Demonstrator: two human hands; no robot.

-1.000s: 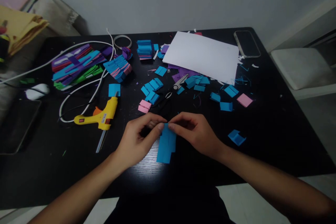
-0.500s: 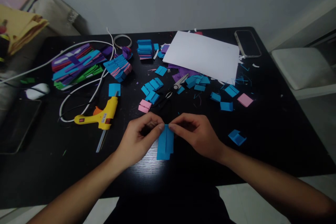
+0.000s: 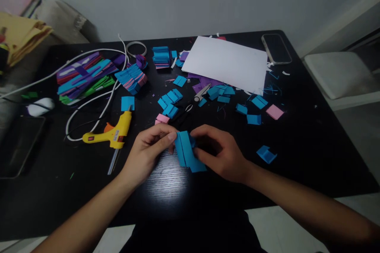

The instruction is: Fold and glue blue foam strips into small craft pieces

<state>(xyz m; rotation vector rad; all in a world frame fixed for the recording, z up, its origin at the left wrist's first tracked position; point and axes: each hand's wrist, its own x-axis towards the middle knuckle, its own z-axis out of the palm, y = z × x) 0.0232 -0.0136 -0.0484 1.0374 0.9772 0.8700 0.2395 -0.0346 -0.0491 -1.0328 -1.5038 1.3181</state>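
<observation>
A black wood-grain table (image 3: 311, 146) fills the view, set against a plain white wall (image 3: 190, 0). Just above its near edge, the left hand (image 3: 145, 154) and the right hand (image 3: 222, 152) pinch a folded blue paper piece (image 3: 187, 152) between them. Thumbs and fingertips are closed on its two sides, and the piece tilts slightly to the right.

Left of the hands a yellow glue gun (image 3: 109, 134) lies on its side, with a white cable (image 3: 89, 102) looping behind it. Further back sits a stack of purple, blue and green paper strips (image 3: 86, 75). Small blue folded pieces (image 3: 170, 101) and scissors (image 3: 192, 102) are scattered across the middle of the table. A white sheet (image 3: 227, 61) lies at the far side, with a phone (image 3: 276, 48) face up just beside it near the far right corner. A pink square (image 3: 274, 112) rests to the right. Beyond the table's right edge stands a pale cushioned seat (image 3: 335, 73), and a yellow cloth (image 3: 20, 37) is heaped at far left.
</observation>
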